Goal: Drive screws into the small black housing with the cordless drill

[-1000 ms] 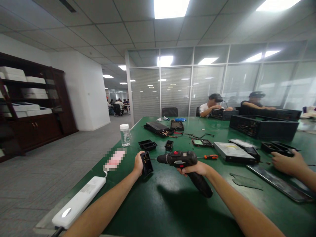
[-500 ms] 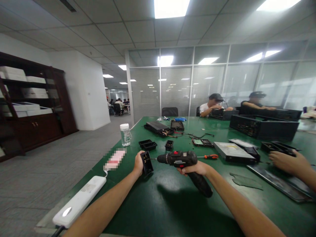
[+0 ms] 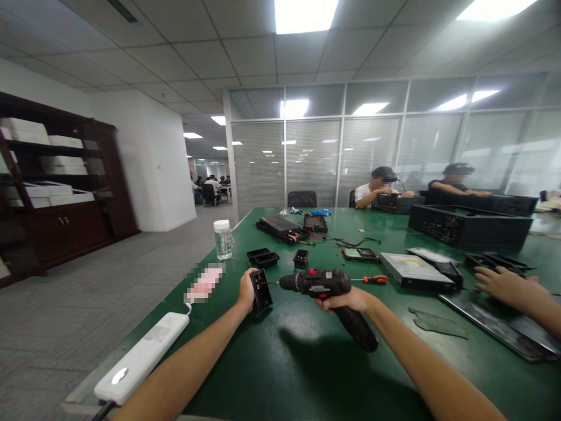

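Note:
My left hand grips a small black plastic box by its left side, tilted so its open face with brass-coloured spots inside turns to the right. Wrapped round the handle of a black cordless drill is my right hand. The drill lies level above the table, its thin bit pointing left with the tip at the open face of the box; whether it touches a screw is too small to tell. Behind stand a similar small black box and a pair of black trays.
A white power strip and a clear bottle line the green table's left side. To the right lie an orange-handled screwdriver, an optical drive and a dark metal panel. A co-worker's hand reaches in from the right.
My hands, the drill and the box hold nearly the same place. The co-worker's hand at the right has shifted slightly, its fingers more spread over the black parts.

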`<control>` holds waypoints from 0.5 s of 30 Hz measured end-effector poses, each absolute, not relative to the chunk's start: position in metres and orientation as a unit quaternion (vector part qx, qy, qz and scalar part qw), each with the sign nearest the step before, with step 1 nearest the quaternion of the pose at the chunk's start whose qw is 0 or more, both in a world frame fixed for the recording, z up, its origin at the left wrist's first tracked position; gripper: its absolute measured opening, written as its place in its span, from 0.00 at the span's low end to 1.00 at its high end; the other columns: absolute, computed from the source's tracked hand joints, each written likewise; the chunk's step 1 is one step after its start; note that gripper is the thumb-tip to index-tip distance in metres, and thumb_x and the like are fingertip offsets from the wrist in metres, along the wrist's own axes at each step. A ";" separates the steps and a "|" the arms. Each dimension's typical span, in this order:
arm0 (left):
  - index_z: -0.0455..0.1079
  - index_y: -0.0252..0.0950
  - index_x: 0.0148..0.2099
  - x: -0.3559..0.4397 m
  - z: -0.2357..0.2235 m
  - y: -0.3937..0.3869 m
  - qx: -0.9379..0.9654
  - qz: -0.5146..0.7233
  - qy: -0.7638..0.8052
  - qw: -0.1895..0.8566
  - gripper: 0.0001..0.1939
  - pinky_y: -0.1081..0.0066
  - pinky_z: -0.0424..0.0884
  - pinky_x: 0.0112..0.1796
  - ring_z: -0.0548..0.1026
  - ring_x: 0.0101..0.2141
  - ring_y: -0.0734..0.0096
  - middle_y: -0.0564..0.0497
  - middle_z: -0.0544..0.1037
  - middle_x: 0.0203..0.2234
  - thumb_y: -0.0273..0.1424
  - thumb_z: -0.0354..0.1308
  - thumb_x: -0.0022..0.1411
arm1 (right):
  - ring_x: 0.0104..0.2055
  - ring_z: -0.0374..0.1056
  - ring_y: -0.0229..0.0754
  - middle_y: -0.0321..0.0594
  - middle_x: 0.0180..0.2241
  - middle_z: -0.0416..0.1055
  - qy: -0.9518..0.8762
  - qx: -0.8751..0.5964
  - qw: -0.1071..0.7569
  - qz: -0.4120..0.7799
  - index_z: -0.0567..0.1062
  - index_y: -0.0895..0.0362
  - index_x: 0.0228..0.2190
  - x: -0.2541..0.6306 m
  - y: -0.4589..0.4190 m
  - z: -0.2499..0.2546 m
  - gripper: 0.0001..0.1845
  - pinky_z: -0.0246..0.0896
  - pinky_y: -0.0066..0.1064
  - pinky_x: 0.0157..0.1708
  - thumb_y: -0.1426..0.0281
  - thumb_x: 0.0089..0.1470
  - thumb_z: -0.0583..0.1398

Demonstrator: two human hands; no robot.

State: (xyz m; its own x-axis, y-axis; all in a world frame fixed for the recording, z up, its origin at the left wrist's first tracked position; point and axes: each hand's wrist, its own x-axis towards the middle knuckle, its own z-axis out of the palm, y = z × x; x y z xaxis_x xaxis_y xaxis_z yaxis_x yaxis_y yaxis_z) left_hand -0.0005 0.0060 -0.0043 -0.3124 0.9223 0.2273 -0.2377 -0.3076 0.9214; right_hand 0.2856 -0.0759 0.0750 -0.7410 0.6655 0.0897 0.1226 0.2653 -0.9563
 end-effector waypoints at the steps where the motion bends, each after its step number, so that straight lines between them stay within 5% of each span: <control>1: 0.67 0.37 0.28 -0.001 -0.004 0.006 0.414 0.695 0.415 0.417 0.14 0.73 0.63 0.25 0.66 0.21 0.72 0.55 0.68 0.19 0.42 0.50 0.49 | 0.30 0.64 0.41 0.44 0.28 0.68 -0.756 -0.266 0.246 0.546 0.74 0.56 0.29 0.286 -0.075 0.074 0.14 0.62 0.37 0.33 0.59 0.44 0.64; 15: 0.67 0.37 0.28 -0.001 -0.006 0.008 0.415 0.690 0.423 0.415 0.15 0.72 0.63 0.26 0.66 0.21 0.72 0.56 0.68 0.19 0.44 0.50 0.48 | 0.28 0.62 0.35 0.38 0.28 0.66 -0.743 -0.223 0.259 0.576 0.72 0.62 0.31 0.289 -0.057 0.056 0.14 0.61 0.28 0.29 0.65 0.44 0.65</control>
State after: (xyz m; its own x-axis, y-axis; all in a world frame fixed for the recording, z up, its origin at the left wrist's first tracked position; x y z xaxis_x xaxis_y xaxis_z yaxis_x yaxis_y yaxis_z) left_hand -0.0014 0.0082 -0.0057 -0.3113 0.9240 0.2221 -0.2215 -0.2978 0.9286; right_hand 0.2894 -0.0571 0.0563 -0.7663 0.6297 0.1275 0.0339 0.2378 -0.9707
